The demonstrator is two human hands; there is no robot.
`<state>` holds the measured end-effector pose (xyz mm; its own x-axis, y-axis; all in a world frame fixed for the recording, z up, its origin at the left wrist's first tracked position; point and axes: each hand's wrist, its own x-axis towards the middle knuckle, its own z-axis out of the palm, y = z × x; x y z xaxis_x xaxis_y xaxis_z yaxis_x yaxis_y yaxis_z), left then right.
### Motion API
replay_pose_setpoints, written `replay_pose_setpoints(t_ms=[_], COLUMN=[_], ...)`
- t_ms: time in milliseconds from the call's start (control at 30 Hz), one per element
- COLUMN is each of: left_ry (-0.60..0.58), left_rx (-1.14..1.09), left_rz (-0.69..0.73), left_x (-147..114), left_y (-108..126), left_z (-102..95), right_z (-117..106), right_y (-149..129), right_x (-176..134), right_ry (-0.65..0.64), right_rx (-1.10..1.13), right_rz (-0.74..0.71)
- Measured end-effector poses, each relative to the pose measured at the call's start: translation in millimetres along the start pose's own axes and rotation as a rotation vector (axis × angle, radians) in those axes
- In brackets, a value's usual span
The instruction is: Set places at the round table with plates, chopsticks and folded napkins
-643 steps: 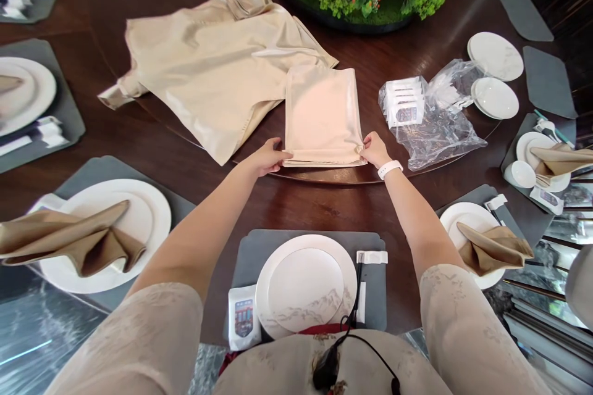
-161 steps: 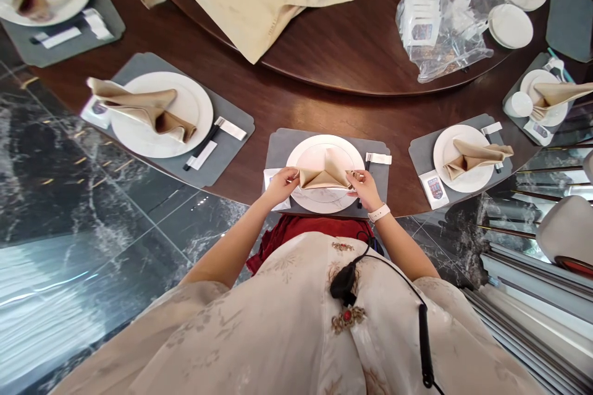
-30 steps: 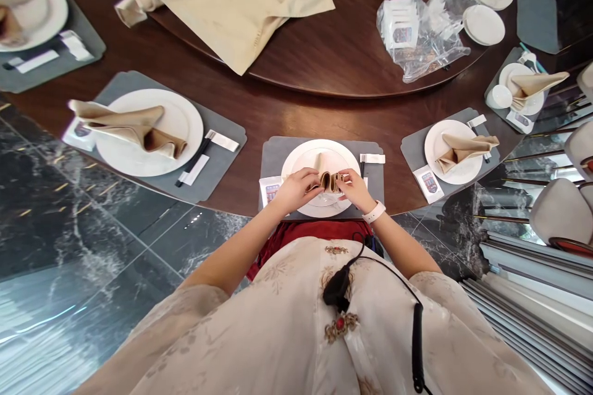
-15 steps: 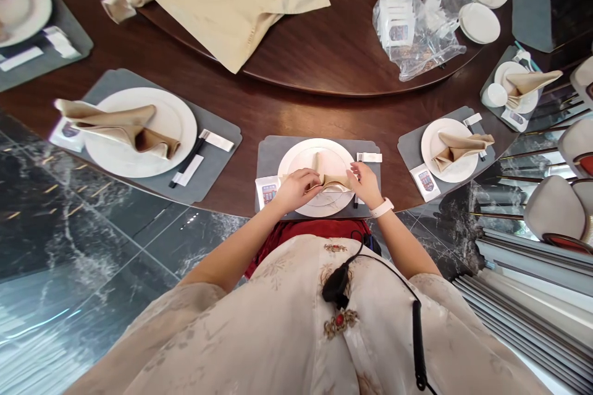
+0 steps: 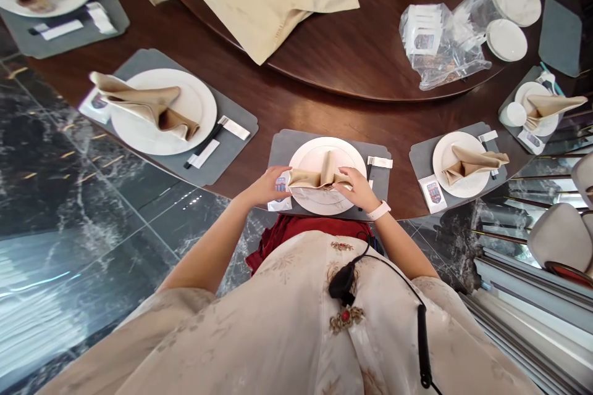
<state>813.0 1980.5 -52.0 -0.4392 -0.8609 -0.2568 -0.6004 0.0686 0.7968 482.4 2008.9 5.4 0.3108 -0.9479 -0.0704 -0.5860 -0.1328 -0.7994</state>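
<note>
A folded beige cloth napkin [image 5: 311, 178] lies on the white plates [image 5: 324, 207] in front of me, one fold standing up in its middle. My left hand [image 5: 269, 188] is at the napkin's left end, thumb and fingers apart, above a small white printed packet [image 5: 279, 203]. Around the napkin's right part, the thumb and fingers of my right hand [image 5: 359, 190] are closed. Under the plates is a grey placemat [image 5: 278, 151]. Chopsticks and a white paper sleeve [image 5: 380, 162] lie beside my right hand.
Place settings with folded napkins stand on both sides, including a left plate [image 5: 210, 108] and a right plate [image 5: 440, 154]. On the raised turntable [image 5: 315, 55] lie a large beige cloth [image 5: 264, 6], a clear plastic bag [image 5: 433, 71] and stacked white plates [image 5: 516, 0]. Chairs [image 5: 558, 237] stand at right.
My left hand has moved left to the napkin's end, its fingers parting. My right hand has come in onto the napkin's right part. The view has shifted left.
</note>
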Motion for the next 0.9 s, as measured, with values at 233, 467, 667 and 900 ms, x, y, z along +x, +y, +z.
replay_pose_setpoints(t_ms=[233,467,667,900], left_ry=[0.014,0.005,0.025,0.03], left_rx=[-0.153,-0.125,-0.112,-0.084], left_rz=[-0.136,-0.209,-0.2,-0.078], left_x=[15,20,20,6], left_y=[-15,-13,-13,18], left_z=[21.6,17.4,20.5,-0.9], right_z=[0,10,11,3], right_y=[1,11,12,5], right_x=[0,-6,-8,-13], right_ry=[-0.014,0.044,0.076,0.161], right_rx=[-0.03,-0.083,-0.099,-0.057], right_rz=[-0.038,-0.046,-0.014,0.014])
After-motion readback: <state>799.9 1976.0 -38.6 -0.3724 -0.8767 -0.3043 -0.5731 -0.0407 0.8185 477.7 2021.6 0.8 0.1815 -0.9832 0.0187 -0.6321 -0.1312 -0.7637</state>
